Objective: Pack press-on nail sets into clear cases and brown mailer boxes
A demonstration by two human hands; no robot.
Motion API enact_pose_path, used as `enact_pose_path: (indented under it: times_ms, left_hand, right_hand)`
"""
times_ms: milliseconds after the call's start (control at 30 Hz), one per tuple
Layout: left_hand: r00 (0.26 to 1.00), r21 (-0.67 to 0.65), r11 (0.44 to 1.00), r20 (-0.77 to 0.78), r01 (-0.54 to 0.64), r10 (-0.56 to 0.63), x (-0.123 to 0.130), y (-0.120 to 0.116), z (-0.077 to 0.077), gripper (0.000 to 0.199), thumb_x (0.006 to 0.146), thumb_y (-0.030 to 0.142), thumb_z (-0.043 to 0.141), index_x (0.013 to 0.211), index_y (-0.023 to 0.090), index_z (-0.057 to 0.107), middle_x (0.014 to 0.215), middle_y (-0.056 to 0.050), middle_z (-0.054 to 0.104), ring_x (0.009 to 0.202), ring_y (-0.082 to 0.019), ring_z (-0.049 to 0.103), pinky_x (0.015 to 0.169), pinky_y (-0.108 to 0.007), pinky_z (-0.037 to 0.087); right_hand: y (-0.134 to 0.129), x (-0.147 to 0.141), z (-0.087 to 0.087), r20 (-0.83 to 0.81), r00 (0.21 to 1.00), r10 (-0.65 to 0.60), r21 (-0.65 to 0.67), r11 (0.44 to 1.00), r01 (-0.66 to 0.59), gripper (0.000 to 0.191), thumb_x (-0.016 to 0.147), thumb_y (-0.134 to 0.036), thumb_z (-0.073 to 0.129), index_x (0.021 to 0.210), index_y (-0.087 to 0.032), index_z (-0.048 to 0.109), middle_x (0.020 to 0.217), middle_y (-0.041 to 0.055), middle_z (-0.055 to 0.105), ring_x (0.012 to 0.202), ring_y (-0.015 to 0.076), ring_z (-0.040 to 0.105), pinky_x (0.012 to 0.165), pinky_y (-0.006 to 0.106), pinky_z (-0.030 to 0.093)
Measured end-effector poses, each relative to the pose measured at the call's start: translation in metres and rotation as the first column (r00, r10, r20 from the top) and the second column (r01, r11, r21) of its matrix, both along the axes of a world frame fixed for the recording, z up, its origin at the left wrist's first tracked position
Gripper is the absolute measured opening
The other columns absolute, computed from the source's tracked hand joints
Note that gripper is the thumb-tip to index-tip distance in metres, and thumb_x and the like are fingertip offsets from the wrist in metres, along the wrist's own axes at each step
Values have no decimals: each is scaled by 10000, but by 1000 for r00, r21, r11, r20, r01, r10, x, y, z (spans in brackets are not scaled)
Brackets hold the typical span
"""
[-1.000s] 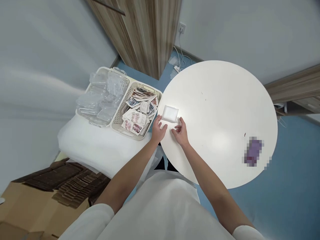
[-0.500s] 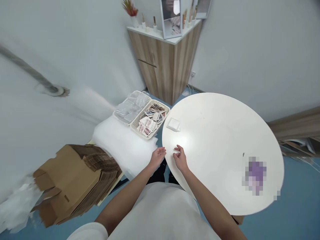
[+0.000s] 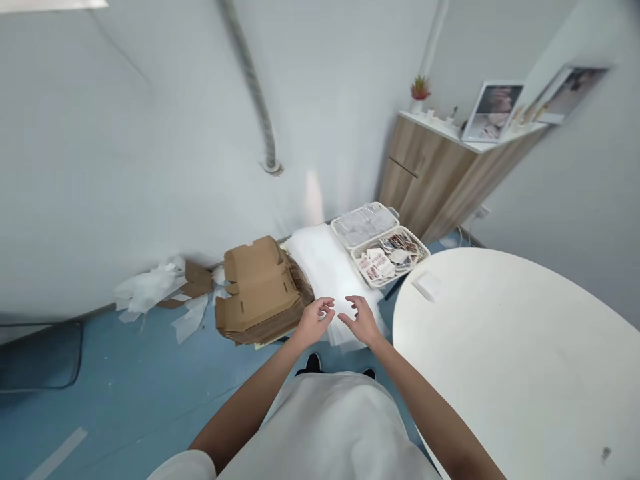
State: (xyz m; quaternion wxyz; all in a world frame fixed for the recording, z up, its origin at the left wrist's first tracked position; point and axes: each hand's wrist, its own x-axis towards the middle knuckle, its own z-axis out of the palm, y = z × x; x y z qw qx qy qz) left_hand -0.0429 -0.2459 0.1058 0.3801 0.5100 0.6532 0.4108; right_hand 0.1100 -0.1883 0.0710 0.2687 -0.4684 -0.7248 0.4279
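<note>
My left hand [image 3: 316, 320] is held out in front of me with curled fingers apart and nothing in it. Facing it, my right hand [image 3: 361, 320] has its fingers spread and is empty too. Both hover before a pile of white foam sheets [image 3: 320, 260]; whether they touch it I cannot tell. Left of the foam lies a stack of flat brown cardboard boxes [image 3: 260, 283]. Behind and right of my hands sits a white basket of printed cards [image 3: 383, 263], beside another basket with clear plastic bags [image 3: 365, 223].
A round white table [image 3: 500, 360] is on my right, with a small white packet [image 3: 427, 286] near its edge. A wooden cabinet [image 3: 435, 173] fills the corner. White scraps [image 3: 150, 287] lie on the floor by the wall, and a dark-framed object [image 3: 40, 357] is at far left.
My view has turned left, so the table and cabinet now sit further right. My hands have gone from the table's edge to before the foam sheets, with the fingers more spread.
</note>
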Motion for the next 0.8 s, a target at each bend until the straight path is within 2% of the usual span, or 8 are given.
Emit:
enact_pose_path:
  times_ms: [67, 167, 300, 400, 533, 600, 800]
  left_hand:
    - [992, 55, 998, -124, 2, 5, -32, -12, 12, 300, 765, 311, 480, 1034, 199, 548, 958, -67, 607, 817, -157, 574, 712, -288, 460]
    - [945, 43, 999, -325, -25, 38, -84, -33, 19, 317, 774, 347, 459, 1046, 208, 546, 974, -73, 601, 844, -188, 569, 742, -310, 446]
    - [844, -66, 987, -529, -146, 89, -147, -59, 12, 369, 778, 417, 431, 1042, 188, 549, 1006, -103, 595, 940, -255, 543, 767, -341, 421]
    - [822, -128, 972, -561, -196, 92, -181, -74, 3, 404, 787, 441, 402, 1060, 176, 536, 1042, -109, 583, 969, -265, 533, 762, -333, 416]
    - [868, -150, 963, -479, -226, 129, -207, -88, -8, 428, 784, 460, 386, 1065, 172, 532, 1021, -109, 591, 929, -251, 556, 728, -323, 432]
    - [891, -142, 962, -426, -235, 155, -213, -92, -12, 429, 778, 462, 394, 1060, 172, 537, 993, -110, 602, 878, -241, 575, 713, -325, 438]
    - [904, -124, 978, -416, -168, 103, -204, -88, -14, 404, 759, 447, 443, 1047, 182, 547, 1019, -109, 597, 918, -248, 563, 752, -324, 415]
  right_hand:
    - [4, -37, 7, 50, 998, 30, 136, 990, -37, 460, 664, -350, 602, 1094, -231, 488, 1079, 78, 474, 984, 217, 484, 821, 384, 421]
    - [6, -93, 17, 132, 989, 60, 272, 958, -95, 488, 713, -325, 562, 1172, -215, 436, 1085, 97, 452, 1027, 234, 452, 857, 384, 396]
    - [1, -151, 29, 332, 939, 89, 359, 909, -213, 540, 735, -307, 549, 1236, -214, 372, 1038, 115, 484, 979, 267, 465, 814, 402, 383]
    - [-1, -176, 33, 484, 874, 52, 370, 893, -258, 520, 716, -323, 584, 1193, -215, 409, 1013, 122, 504, 951, 279, 485, 779, 403, 365]
    - [3, -188, 31, 656, 754, -40, 378, 881, -283, 282, 766, -191, 502, 1047, -196, 486, 950, 116, 549, 857, 235, 543, 728, 356, 358]
    - [6, -190, 29, 693, 715, -87, 383, 885, -264, 247, 773, -123, 450, 1008, -186, 491, 926, 117, 567, 801, 215, 562, 698, 333, 358]
    - [4, -199, 30, 709, 701, -70, 309, 925, -220, 175, 770, -69, 396, 861, -173, 502, 863, 114, 584, 754, 211, 577, 640, 300, 343]
